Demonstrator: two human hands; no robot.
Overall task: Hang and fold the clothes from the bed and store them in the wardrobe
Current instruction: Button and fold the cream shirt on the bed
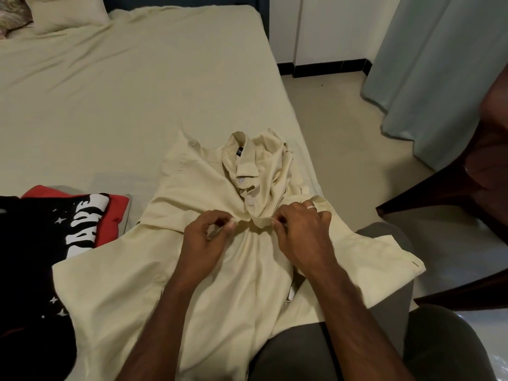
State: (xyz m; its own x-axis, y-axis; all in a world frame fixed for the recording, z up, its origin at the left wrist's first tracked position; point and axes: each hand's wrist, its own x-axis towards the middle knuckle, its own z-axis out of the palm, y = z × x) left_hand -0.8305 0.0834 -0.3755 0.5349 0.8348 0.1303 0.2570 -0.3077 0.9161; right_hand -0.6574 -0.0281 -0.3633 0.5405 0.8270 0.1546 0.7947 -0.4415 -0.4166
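at the lower middle of the frame a cream shirt [220,265] lies spread on the bed [123,92], collar toward the top of the picture and hem toward the bottom edge. its collar is rumpled and stands up in a heap, with a dark label inside it and two pale buttons [241,180] showing on the placket below. both sleeves fan out to the sides, the one at the right reaching over the bed's edge.

both hands meet at the placket just under the second button. the left hand [204,240] has its fingers curled and pinches the shirt's edge between thumb and forefinger; its grip is narrow and holds cloth. the right hand [299,232] pinches the facing edge the same way, fingers curled, with a ring [311,207] on one finger. the two pinches sit close together, a short span of bunched cloth between them. whether a button is in either pinch cannot be told.

at the left edge, beside the shirt's sleeve, lies a black garment [35,243] with white lettering and small stars, resting partly on a red garment [112,215]. a pillow [66,12] sits at the upper left corner.

at the upper right a pale blue curtain [439,64] hangs to the tiled floor [343,133], and a dark wooden piece [453,199] crosses the right edge. the person's grey-clad legs [302,350] show at the bottom right.
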